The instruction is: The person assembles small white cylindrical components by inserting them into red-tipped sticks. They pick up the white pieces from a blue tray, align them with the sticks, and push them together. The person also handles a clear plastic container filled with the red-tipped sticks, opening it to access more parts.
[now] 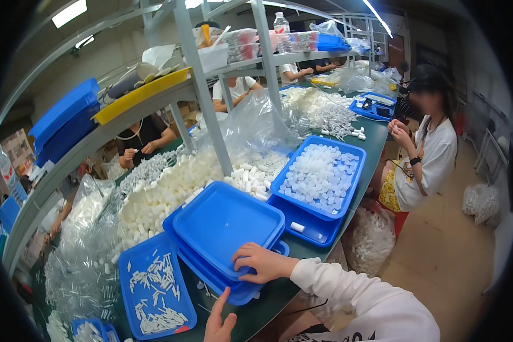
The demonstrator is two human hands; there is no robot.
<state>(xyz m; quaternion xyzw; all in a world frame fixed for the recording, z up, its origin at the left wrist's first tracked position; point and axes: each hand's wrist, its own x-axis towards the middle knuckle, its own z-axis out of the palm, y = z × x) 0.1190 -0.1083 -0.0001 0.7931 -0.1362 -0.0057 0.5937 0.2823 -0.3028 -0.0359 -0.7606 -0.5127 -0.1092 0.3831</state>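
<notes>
My right hand (261, 263) rests on the near edge of an empty blue tray (225, 219) that tops a stack of blue trays, fingers curled over its rim. My left hand (219, 322) hovers low by the table's front edge, fingers apart, holding nothing. To its left lies a blue tray (154, 288) holding several small white tubes. Beyond the stack, another blue tray (320, 174) is filled with round white caps, sitting on a further tray with one white piece in it.
A big heap of white plastic pieces (165, 191) and clear bags cover the green table (376, 139). A metal shelf frame (202, 91) rises over it with blue and yellow trays. A seated person in a white shirt (430, 157) works at right; others sit across.
</notes>
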